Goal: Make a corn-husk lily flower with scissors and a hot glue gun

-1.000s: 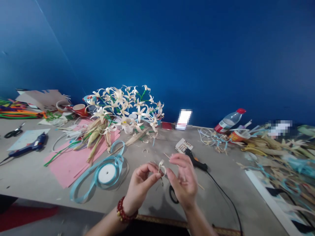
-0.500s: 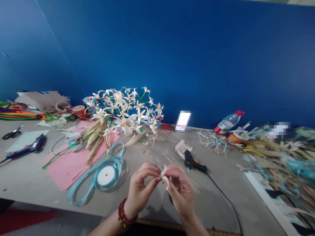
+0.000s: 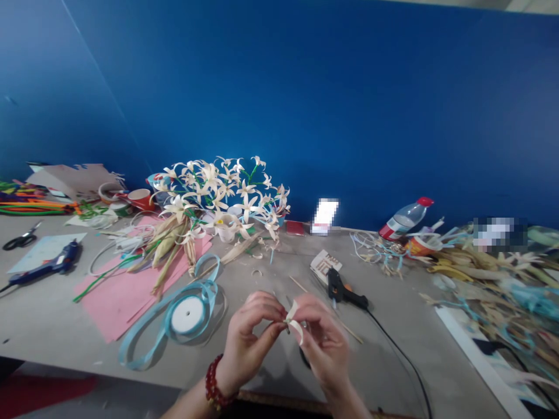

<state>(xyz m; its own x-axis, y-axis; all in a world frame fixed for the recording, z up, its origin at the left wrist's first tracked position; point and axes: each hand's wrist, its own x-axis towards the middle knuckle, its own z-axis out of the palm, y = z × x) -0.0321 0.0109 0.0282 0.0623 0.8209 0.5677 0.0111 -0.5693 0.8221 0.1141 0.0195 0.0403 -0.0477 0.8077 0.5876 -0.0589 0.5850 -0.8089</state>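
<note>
Smooth pink paper (image 3: 100, 305) lies left under dry, fibrous husks (image 3: 166, 243); nearer, sheer blue ribbon (image 3: 212, 288) loops around a round white spool (image 3: 180, 317). At near centre, the left hand (image 3: 255, 334) pinches a small pale flower (image 3: 297, 331), its slender petals curved and tapering. The right hand (image 3: 326, 346) meets it, fingers bent; whether they grip, I cannot tell.

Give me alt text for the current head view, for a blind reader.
A person's left hand pinches a small cream flower, the right hand close against it, above a cluttered grey table. Beyond are many similar flowers; a spool of light-blue ribbon lies to the left, a black glue gun to the right.
</note>
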